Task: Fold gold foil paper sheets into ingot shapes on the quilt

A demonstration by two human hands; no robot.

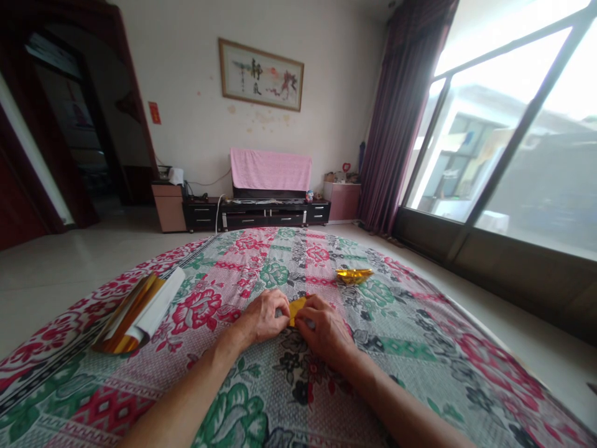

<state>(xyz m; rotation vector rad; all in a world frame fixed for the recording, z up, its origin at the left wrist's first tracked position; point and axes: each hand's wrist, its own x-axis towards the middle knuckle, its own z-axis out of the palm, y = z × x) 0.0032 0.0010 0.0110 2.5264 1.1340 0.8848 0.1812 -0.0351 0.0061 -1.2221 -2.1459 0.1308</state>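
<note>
A small piece of gold paper (pixel 297 309) lies between my hands near the middle of the round table. My left hand (pixel 267 316) pinches its left side, with the fingers curled. On its right side, my right hand (pixel 325 326) grips it with thumb and fingers pressed together. The fingers cover most of the paper's edges. Beyond my right hand, a folded shiny gold paper boat shape (pixel 354 275) rests on the cloth. To the left lies a curled stack of gold and white sheets (pixel 135 314).
A flowered red, green and grey tablecloth (pixel 236 414) covers the table. Past its far edge stand a low black cabinet (pixel 249 219) and a screen draped with a pink cloth (pixel 271 169). A purple curtain (pixel 389 124) and large windows are at the right.
</note>
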